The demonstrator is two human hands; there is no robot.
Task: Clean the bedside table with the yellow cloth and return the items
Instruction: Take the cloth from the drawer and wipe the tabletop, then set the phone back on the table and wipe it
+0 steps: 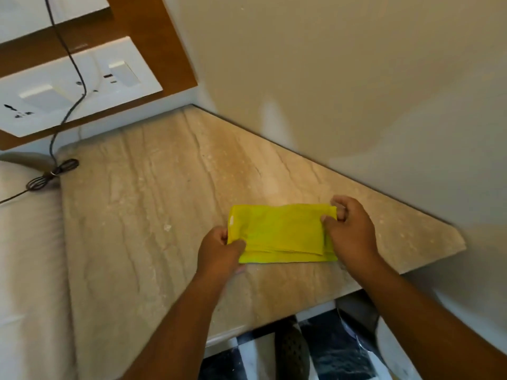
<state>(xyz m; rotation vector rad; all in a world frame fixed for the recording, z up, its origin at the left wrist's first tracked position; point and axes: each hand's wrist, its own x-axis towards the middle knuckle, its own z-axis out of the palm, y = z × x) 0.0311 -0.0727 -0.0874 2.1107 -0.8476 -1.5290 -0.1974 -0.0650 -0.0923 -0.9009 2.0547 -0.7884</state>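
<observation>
A folded yellow cloth [282, 233] lies on the beige marble top of the bedside table [153, 204], toward its right front. My left hand [219, 250] pinches the cloth's left edge. My right hand [349, 229] pinches the right edge, thumb and fingers curled round the fold. Both hands hold the cloth flat against the stone.
A dark cable [68, 111] hangs from a white socket panel [76, 86] on a wooden board and ends in a bundled coil [52, 174] at the table's back left. A cream wall [329, 78] borders the right side. White bedding [27, 256] lies left. Checkered floor [315, 352] shows below.
</observation>
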